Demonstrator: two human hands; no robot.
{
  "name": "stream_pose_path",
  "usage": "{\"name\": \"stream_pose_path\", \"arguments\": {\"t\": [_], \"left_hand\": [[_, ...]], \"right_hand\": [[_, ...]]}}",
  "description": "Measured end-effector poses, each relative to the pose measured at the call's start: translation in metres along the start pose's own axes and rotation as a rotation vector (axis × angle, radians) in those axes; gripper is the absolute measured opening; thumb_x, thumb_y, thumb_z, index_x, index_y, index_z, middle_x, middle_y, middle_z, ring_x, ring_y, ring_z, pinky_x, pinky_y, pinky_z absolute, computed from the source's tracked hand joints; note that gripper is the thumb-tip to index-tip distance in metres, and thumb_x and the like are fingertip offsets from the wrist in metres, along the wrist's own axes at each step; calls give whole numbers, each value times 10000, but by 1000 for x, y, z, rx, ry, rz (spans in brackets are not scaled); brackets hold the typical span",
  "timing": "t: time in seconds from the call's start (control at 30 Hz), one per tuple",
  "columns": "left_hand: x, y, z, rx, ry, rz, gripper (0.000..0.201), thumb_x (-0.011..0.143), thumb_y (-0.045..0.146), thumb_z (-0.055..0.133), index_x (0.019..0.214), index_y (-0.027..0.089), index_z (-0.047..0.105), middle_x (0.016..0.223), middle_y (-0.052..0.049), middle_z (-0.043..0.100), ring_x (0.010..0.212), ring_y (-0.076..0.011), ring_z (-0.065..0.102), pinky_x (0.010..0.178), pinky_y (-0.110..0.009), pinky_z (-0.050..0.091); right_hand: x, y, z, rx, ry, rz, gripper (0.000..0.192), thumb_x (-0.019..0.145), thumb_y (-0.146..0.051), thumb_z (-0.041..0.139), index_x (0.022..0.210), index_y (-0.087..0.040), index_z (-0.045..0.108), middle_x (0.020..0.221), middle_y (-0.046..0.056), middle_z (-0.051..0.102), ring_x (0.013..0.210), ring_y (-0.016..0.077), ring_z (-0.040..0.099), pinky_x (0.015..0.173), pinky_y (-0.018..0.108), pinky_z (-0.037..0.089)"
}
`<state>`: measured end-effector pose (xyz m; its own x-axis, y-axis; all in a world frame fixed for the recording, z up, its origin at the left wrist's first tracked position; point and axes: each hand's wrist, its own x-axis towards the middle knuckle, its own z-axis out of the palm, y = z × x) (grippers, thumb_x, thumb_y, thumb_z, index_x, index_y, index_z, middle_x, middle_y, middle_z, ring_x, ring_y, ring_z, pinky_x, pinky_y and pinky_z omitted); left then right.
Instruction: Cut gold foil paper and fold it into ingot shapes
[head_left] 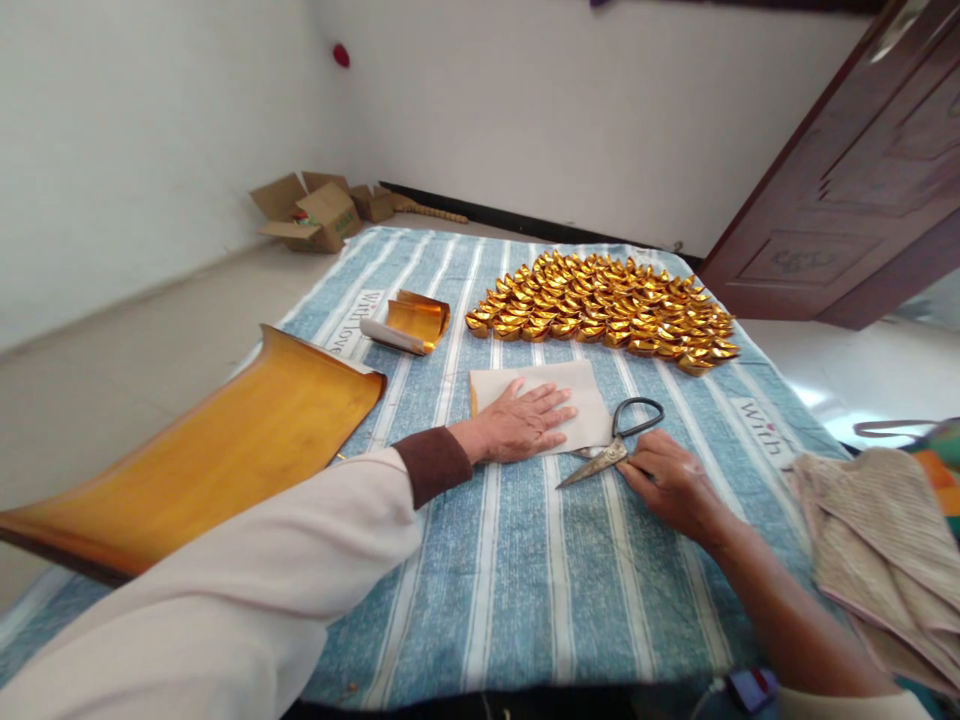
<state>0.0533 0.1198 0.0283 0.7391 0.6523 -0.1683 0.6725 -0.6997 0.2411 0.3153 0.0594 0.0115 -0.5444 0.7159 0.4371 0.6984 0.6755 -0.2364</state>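
Pale sleeve (322,540); left fingers (555,400) spread on paper (589,410), right fingers (643,472) gripping scissors (606,458); box (341,228) contents unclear.

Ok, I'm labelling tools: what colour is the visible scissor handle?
The scissor handle is black, best seen in the head view.

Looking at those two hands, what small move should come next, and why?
Perhaps the right hand should guide the scissors onto the near edge of the pale sheet: it grips one handle, the blades stand parted close by that edge, and the left hand lies flat on the sheet, which should help steady it.
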Motion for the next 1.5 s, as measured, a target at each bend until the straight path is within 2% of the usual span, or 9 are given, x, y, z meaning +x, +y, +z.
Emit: {"name": "stream_pose_path", "arguments": {"t": [0.33,0.63,0.9,1.17,1.5], "left_hand": [[-1,1,0,-6,2,2,527,982,481,249,1473,297,301,1580,-30,169,1452,-275,110,1112,-589,52],[1,2,-1,-3,-11,-19,544,972,432,260,1494,279,245,1584,-23,146,1455,-268,95,1125,-570,63],[0,5,-3,4,-37,-45,545,978,447,237,1490,261,259,1593,-48,95,1460,-249,59,1127,-572,52],[2,4,-2,15,-36,-39,545,978,457,226,1485,260,271,1590,-53,125,1460,-253,62,1126,-576,57],[1,6,-5,15,-40,-31,555,973,446,229,1484,235,275,1588,-66,135,1456,-268,84,1125,-572,73]], "right_hand": [[-13,-7,-3,8,-16,9,342,922,-217,500,582,-198,538,642,25,503,693,164,498,662,289,410],[4,-21,4,-5,32,6,331,912,-205,493,587,-205,553,662,26,530,681,163,506,652,287,402],[-9,-18,2,-12,10,-16,355,914,-206,503,559,-202,520,631,22,501,660,159,492,656,294,392],[9,-28,11,-37,18,-25,365,927,-221,482,566,-202,532,641,29,505,670,163,479,654,299,387],[0,-30,5,-1,-16,-8,358,924,-207,483,569,-193,534,650,25,505,675,156,486,659,286,387]]}}
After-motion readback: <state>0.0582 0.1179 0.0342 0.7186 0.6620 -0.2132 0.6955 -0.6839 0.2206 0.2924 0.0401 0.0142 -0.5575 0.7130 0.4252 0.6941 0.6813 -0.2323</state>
